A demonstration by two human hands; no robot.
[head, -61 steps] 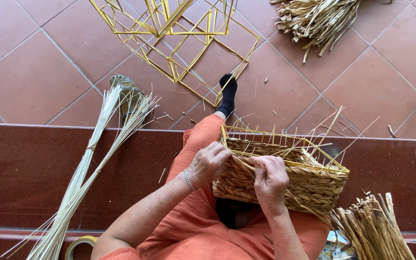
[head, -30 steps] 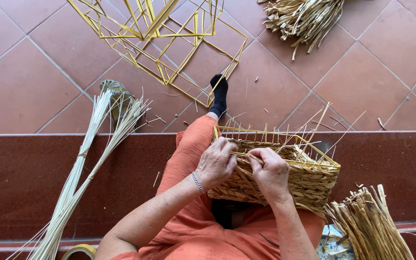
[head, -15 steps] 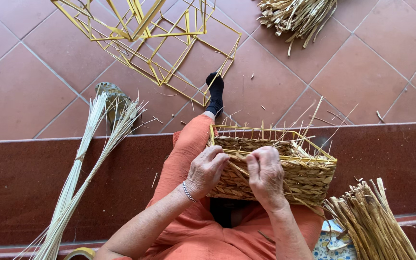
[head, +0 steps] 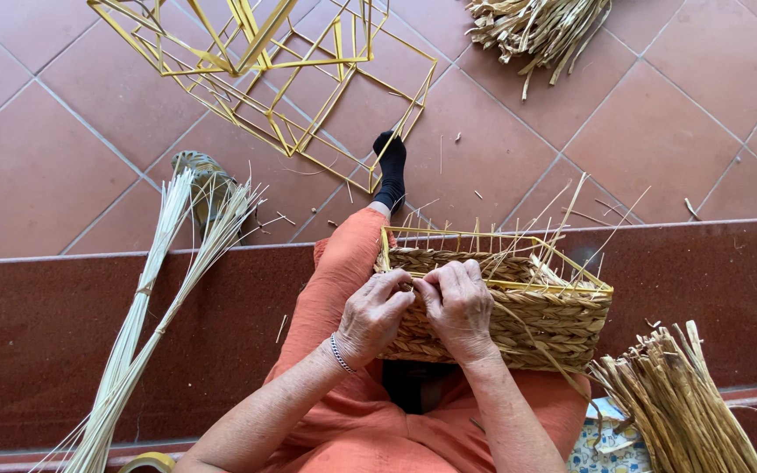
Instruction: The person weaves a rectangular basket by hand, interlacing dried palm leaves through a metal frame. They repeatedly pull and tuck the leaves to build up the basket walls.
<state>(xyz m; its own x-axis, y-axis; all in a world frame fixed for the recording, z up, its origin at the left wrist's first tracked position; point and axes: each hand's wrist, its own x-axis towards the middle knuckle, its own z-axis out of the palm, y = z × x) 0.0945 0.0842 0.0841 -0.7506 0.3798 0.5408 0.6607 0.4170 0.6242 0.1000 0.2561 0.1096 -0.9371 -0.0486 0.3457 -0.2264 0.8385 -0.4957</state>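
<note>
A: What lay at the left of the frame?

B: A long bundle of pale straw stalks [head: 146, 333] ran from the lower left corner up to the middle left, across a dark red stone step [head: 37, 350]. Above it, at upper centre, yellow wire frames [head: 265, 79] rested on terracotta floor tiles [head: 650, 131].

A: And at the centre?

B: A rectangular woven straw basket on a yellow wire frame [head: 519, 307] sat on the person's lap, over orange trousers [head: 343, 271]. The left hand [head: 377, 315] was curled, fingertips pinching the weave at the near rim. The right hand [head: 459, 307] touched it, fingers bent over the same rim, gripping the braid.

A: The right side?

B: One bundle of tan dried rush [head: 685, 403] lay at lower right, another tan bundle [head: 536, 26] at the upper right.
</note>
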